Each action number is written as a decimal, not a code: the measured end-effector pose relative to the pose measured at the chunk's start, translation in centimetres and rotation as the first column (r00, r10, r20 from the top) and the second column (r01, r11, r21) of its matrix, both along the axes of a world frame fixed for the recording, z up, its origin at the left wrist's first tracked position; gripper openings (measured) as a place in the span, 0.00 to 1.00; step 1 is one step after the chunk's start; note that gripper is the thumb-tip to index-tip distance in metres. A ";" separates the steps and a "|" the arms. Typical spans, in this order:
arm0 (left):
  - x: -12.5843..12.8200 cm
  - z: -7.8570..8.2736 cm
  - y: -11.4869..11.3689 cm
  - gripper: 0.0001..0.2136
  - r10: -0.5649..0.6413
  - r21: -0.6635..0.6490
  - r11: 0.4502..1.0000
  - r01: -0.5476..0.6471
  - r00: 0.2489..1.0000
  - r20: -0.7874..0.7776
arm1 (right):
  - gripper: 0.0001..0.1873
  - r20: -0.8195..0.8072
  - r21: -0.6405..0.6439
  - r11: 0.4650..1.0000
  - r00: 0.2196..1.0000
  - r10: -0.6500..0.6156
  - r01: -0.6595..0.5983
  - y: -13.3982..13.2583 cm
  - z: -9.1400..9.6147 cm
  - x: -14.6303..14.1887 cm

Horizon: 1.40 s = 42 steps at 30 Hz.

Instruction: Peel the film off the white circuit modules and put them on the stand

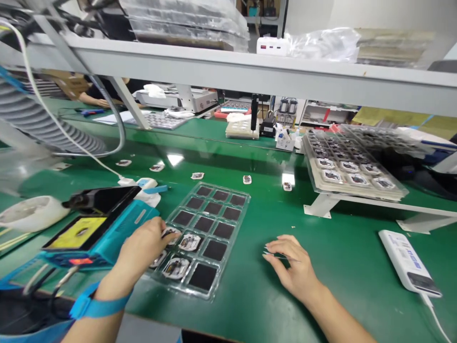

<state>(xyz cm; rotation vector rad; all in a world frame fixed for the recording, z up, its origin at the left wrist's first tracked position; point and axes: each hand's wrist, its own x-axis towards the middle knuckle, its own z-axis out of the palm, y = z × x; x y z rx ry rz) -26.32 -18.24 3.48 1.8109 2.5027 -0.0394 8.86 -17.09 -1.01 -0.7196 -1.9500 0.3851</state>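
Observation:
My left hand (pixel 144 245) is closed, thumb and fingers pinching the edge of a small white-framed circuit board (pixel 171 236) at a left-hand compartment of a clear plastic tray (pixel 228 255). Several similar boards fill the tray's near-left compartments, one of them a board (pixel 190 242) just right of my fingertips. Dark square pads show in the other compartments. A blue strap circles my left wrist. Right of the tray, above the green bench, my right hand (pixel 294 267) grips thin metal tweezers (pixel 283 257), their tips pointing left towards the tray.
A teal soldering station (pixel 124 228) stands close by my left forearm. Loose boards, one a board (pixel 247 179), lie in a row behind the tray. Stacked filled trays (pixel 357 164) rest on a raised stand at right. A white power bank (pixel 409 262) trails a cable. A shelf beam (pixel 228 71) crosses overhead.

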 end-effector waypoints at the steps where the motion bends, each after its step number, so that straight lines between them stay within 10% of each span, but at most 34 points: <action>1: 0.2 0.3 0.0 0.08 0.007 -0.002 1.000 -0.007 1.000 0.007 | 0.07 -0.002 -0.001 1.000 1.000 -0.003 0.003 0.1 0.1 0.0; 7: 4.6 2.9 1.0 0.18 -0.104 0.216 0.976 -0.002 0.872 0.478 | 0.08 -0.113 -0.017 0.996 0.990 -0.089 0.087 0.7 0.5 0.4; 14: 15.2 3.0 4.2 0.18 -0.034 0.009 0.981 0.194 0.126 0.991 | 0.03 -0.446 -0.405 0.905 0.836 -0.318 0.128 1.5 1.0 1.1; 19: 19.2 0.6 4.4 0.21 0.140 -0.100 0.960 0.261 -0.141 0.980 | 0.10 -0.641 -0.526 0.850 0.666 -0.381 -0.021 2.4 0.9 1.3; 25: 19.5 -0.8 3.3 0.22 0.150 -0.113 0.972 0.204 -0.174 0.973 | 0.09 -0.574 -0.644 0.759 0.717 -0.396 -0.097 1.9 0.7 0.6; 42: 19.6 -0.7 2.4 0.14 0.080 -0.048 0.987 0.156 -0.202 0.976 | 0.11 -0.523 -0.621 0.778 0.790 -0.320 -0.096 1.6 0.6 0.3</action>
